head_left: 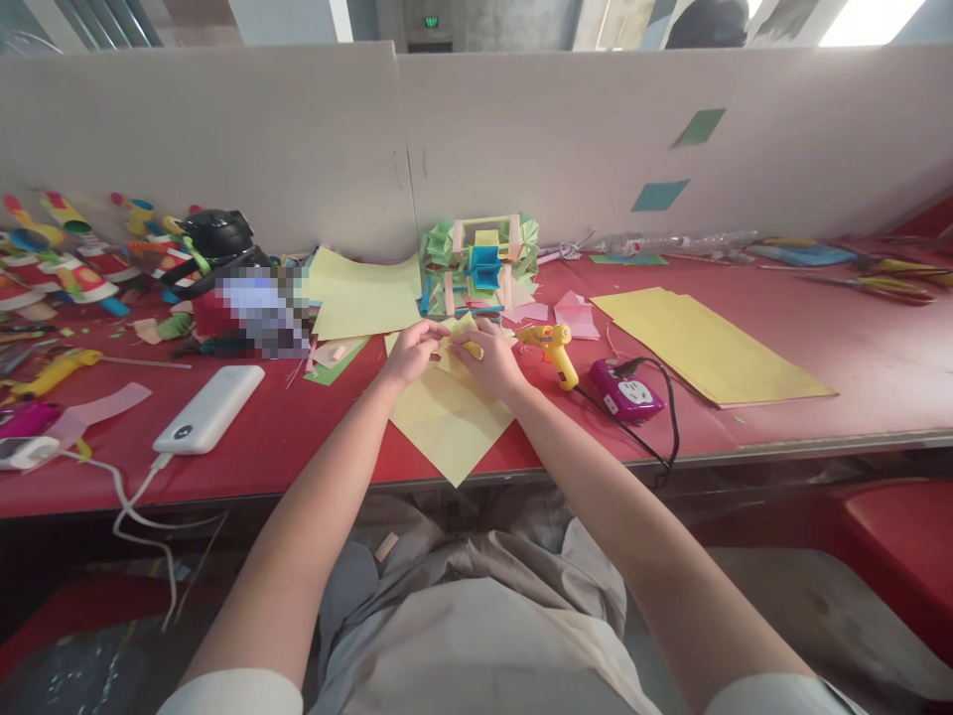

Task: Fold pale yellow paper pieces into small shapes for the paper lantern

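Observation:
Both hands meet over a yellow paper sheet [456, 437] that lies with one corner toward me. Between them is a small folded piece of yellow paper [463, 348]. My left hand [414, 352] pinches its left side with thumb and fingers. On its right side, the fingers of my right hand [487, 359] close round the same piece. Just beyond the hands stands a paper model [483, 263] of green fans, pink strips and a blue seat-like part. A yellow glue gun [552, 348] lies right of my right hand.
A purple power socket [626, 389] with a black cord sits right of the glue gun. Yellow sheets [715, 348] are stacked farther right. At left lie a white power bank [209, 409] with cables, a black-lidded bottle [215, 238] and paper figures [67, 263]. A partition [223, 129] rises behind.

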`<state>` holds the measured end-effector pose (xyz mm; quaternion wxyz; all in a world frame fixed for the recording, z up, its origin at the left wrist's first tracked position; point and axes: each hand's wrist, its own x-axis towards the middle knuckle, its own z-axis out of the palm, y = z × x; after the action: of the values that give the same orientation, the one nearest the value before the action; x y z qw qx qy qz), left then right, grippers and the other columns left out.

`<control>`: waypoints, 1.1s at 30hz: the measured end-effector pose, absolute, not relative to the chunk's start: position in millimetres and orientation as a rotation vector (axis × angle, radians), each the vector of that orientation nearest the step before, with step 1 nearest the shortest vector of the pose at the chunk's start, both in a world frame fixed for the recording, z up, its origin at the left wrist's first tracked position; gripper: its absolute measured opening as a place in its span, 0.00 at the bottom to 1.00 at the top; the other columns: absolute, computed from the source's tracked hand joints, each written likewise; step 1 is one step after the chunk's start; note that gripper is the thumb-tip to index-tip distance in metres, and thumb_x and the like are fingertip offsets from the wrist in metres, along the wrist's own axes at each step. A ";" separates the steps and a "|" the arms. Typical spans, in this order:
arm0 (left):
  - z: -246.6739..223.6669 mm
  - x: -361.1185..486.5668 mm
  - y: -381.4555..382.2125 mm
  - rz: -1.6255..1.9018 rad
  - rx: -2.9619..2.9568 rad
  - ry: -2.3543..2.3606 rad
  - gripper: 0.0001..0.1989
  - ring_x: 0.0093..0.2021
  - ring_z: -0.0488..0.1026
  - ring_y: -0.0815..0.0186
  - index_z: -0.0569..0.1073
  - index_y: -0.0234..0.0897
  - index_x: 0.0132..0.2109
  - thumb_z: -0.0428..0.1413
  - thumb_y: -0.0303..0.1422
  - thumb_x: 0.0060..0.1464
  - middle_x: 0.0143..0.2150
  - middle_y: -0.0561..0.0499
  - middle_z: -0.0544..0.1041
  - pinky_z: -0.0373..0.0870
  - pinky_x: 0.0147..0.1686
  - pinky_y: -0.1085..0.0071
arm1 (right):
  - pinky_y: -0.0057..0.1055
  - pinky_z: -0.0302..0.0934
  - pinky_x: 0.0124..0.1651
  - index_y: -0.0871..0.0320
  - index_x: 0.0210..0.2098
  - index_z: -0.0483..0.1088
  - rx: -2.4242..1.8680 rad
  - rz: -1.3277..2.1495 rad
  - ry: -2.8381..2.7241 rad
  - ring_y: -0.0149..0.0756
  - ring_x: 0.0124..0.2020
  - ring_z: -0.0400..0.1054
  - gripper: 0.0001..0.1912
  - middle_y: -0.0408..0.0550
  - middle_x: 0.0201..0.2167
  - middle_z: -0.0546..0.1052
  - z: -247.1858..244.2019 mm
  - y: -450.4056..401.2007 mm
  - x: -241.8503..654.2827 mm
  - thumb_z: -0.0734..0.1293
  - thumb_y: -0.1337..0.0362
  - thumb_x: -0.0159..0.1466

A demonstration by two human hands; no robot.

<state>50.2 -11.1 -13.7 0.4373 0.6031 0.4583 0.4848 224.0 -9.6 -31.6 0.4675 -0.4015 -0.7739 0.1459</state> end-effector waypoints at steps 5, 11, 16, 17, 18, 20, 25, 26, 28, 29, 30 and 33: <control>-13.7 50.3 -11.7 1.205 1.501 1.146 0.11 0.41 0.73 0.62 0.75 0.35 0.39 0.53 0.28 0.46 0.37 0.48 0.75 0.71 0.35 0.69 | 0.41 0.62 0.47 0.54 0.33 0.74 -0.998 0.359 -1.900 0.44 0.45 0.65 0.09 0.50 0.38 0.69 -31.4 -10.1 223.9 0.65 0.57 0.65; -13.1 50.9 -11.7 1.205 1.504 1.141 0.11 0.40 0.73 0.62 0.75 0.35 0.38 0.53 0.28 0.46 0.37 0.48 0.75 0.71 0.35 0.69 | 0.41 0.62 0.48 0.54 0.33 0.74 -1.000 0.369 -1.900 0.44 0.45 0.65 0.09 0.50 0.38 0.69 -31.0 -10.4 223.9 0.65 0.57 0.64; -11.4 51.8 -12.9 1.214 1.498 1.141 0.10 0.40 0.73 0.62 0.75 0.35 0.38 0.53 0.28 0.47 0.36 0.48 0.75 0.72 0.35 0.69 | 0.41 0.62 0.48 0.54 0.33 0.74 -1.005 0.368 -1.894 0.44 0.45 0.65 0.10 0.50 0.39 0.70 -30.3 -10.6 223.7 0.65 0.56 0.65; -11.5 51.8 -13.0 1.214 1.499 1.139 0.10 0.40 0.73 0.62 0.75 0.35 0.39 0.53 0.28 0.47 0.37 0.48 0.75 0.72 0.35 0.69 | 0.41 0.62 0.48 0.54 0.33 0.74 -1.002 0.366 -1.895 0.44 0.45 0.65 0.10 0.50 0.39 0.70 -30.2 -10.6 223.7 0.65 0.57 0.65; -11.6 51.7 -13.1 1.213 1.501 1.139 0.10 0.40 0.73 0.62 0.75 0.35 0.39 0.53 0.28 0.47 0.37 0.48 0.75 0.72 0.35 0.69 | 0.41 0.62 0.49 0.54 0.33 0.74 -1.000 0.364 -1.895 0.44 0.45 0.65 0.09 0.50 0.39 0.70 -30.2 -10.7 223.7 0.65 0.57 0.65; -12.2 51.5 -13.0 1.204 1.509 1.144 0.10 0.41 0.73 0.61 0.75 0.35 0.39 0.53 0.28 0.47 0.37 0.48 0.76 0.72 0.36 0.69 | 0.41 0.62 0.49 0.54 0.33 0.74 -1.002 0.359 -1.893 0.44 0.45 0.65 0.08 0.50 0.39 0.70 -30.3 -10.6 223.7 0.65 0.59 0.64; -12.4 51.2 -12.8 1.190 1.518 1.152 0.11 0.42 0.73 0.61 0.75 0.36 0.39 0.53 0.29 0.48 0.38 0.48 0.76 0.72 0.37 0.68 | 0.41 0.62 0.50 0.54 0.35 0.74 -1.022 0.353 -1.892 0.44 0.46 0.65 0.05 0.49 0.39 0.69 -31.2 -10.0 223.6 0.66 0.61 0.63; -12.0 51.3 -13.0 1.190 1.514 1.154 0.11 0.42 0.73 0.61 0.75 0.36 0.39 0.53 0.29 0.48 0.38 0.48 0.76 0.72 0.37 0.67 | 0.42 0.62 0.50 0.54 0.35 0.74 -1.023 0.354 -1.892 0.44 0.46 0.65 0.05 0.49 0.39 0.69 -31.3 -9.9 223.6 0.66 0.62 0.63; -11.0 51.6 -13.6 1.188 1.508 1.154 0.10 0.43 0.73 0.60 0.75 0.36 0.39 0.54 0.29 0.48 0.38 0.48 0.76 0.72 0.38 0.67 | 0.42 0.62 0.50 0.54 0.35 0.74 -1.022 0.358 -1.888 0.44 0.46 0.65 0.05 0.49 0.39 0.69 -31.2 -10.1 223.7 0.66 0.62 0.63; -10.6 51.8 -14.0 1.187 1.506 1.155 0.10 0.43 0.73 0.60 0.75 0.36 0.39 0.54 0.29 0.48 0.38 0.48 0.76 0.72 0.38 0.67 | 0.43 0.62 0.50 0.53 0.35 0.74 -1.023 0.361 -1.885 0.44 0.46 0.65 0.05 0.49 0.39 0.69 -31.1 -10.3 223.7 0.66 0.62 0.63; -10.2 51.9 -14.3 1.186 1.504 1.156 0.10 0.43 0.73 0.60 0.75 0.37 0.39 0.54 0.29 0.48 0.38 0.48 0.76 0.72 0.38 0.66 | 0.43 0.62 0.50 0.53 0.35 0.74 -1.025 0.365 -1.883 0.44 0.46 0.65 0.05 0.49 0.39 0.69 -30.9 -10.4 223.7 0.66 0.62 0.63; -9.9 52.0 -14.6 1.187 1.506 1.157 0.10 0.43 0.72 0.60 0.75 0.37 0.39 0.54 0.29 0.48 0.38 0.47 0.75 0.72 0.39 0.66 | 0.43 0.62 0.50 0.53 0.36 0.74 -1.034 0.369 -1.880 0.44 0.46 0.65 0.05 0.50 0.40 0.69 -30.9 -10.6 223.8 0.65 0.62 0.63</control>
<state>52.0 -14.6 -9.9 0.4361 0.6052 0.4648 0.4769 223.8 -10.6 -30.9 0.4638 -0.4206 -0.7651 0.1503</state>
